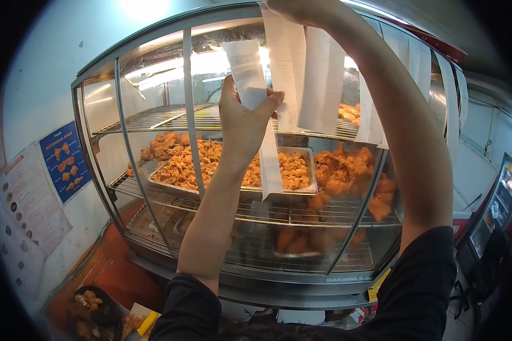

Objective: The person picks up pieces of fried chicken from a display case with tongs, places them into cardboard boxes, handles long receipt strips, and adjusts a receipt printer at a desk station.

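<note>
My left hand (248,111) is raised before the glass front of a food warming cabinet (192,85). It pinches a long printed paper slip (244,64) between thumb and fingers. A strip of paper (271,170) hangs below the hand, perhaps the same slip's lower end. At the picture's top edge, my right hand (296,10) reaches the cabinet's top rim, beside the upper end of a hanging paper slip (283,55). Its fingers are cut off by the frame, so its grip is hidden. Another slip (322,81) hangs just to the right.
Inside, a metal tray (313,170) holds small fried chicken pieces, with larger fried pieces (345,168) beside it on a wire rack (260,217). More slips (448,98) hang at right. A blue poster (66,162) is on the left wall. A yellow-handled tool (147,323) lies lower left.
</note>
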Demonstrator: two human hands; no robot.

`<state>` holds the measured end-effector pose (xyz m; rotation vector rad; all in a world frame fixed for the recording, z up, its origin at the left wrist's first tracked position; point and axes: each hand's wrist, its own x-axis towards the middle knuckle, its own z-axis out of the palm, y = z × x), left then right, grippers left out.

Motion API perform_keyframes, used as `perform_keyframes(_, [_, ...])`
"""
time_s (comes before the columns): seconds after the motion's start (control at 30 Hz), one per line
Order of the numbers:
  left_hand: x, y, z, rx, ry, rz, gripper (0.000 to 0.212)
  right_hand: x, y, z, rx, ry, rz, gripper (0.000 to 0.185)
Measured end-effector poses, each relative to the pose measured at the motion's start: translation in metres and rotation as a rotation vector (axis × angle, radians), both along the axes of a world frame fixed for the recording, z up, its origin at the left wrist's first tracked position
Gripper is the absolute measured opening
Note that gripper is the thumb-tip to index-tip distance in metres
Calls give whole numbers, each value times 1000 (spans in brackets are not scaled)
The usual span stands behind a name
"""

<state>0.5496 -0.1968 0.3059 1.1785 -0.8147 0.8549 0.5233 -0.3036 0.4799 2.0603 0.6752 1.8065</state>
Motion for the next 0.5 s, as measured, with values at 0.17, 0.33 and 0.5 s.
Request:
perform_keyframes(0.17, [0,0,-3,-68,-11,-56,36,1,0,-5,233,114,142,25])
perform_keyframes(0.33, [-1,-2,-6,-92,4,-84,35,1,-8,-2,193,70,80,28])
perform_keyframes(0.5, [0,-4,-7,-113,-19,-69,34,-8,-10,-6,170,130,94,36])
